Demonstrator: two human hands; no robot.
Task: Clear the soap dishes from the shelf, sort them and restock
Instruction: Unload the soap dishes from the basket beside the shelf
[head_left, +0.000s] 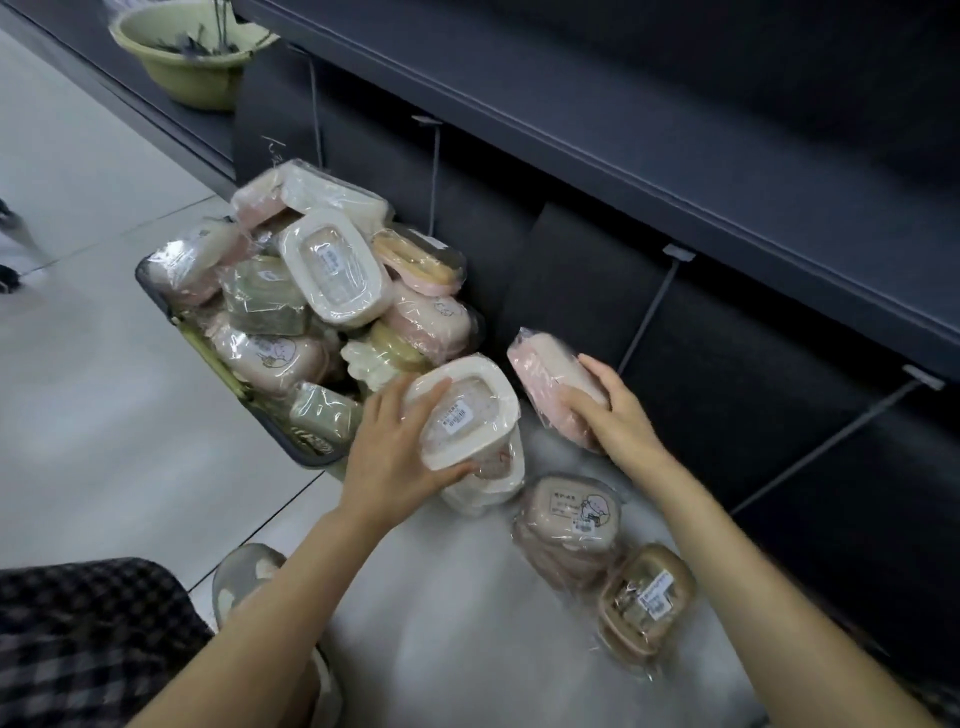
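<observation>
A grey basket (156, 291) on the floor is heaped with several plastic-wrapped soap dishes (332, 270) in white, pink, green and beige. My left hand (395, 441) grips a white soap dish (467, 410) that sits atop a short white stack (493, 488) on the floor. My right hand (608, 410) holds a pink wrapped soap dish (540, 374), tilted on its edge just above the floor by the shelf base. Nearer me lie a beige stack with a cartoon label (571, 514) and a brown stack (644, 597).
A dark shelf unit (675, 156) runs along the right, with thin metal hooks (649, 312) sticking out of its lower panel. A green bowl (192, 62) stands at the shelf's far end. My checked clothing (88, 639) and a shoe (244, 577) are bottom left on the tiled floor.
</observation>
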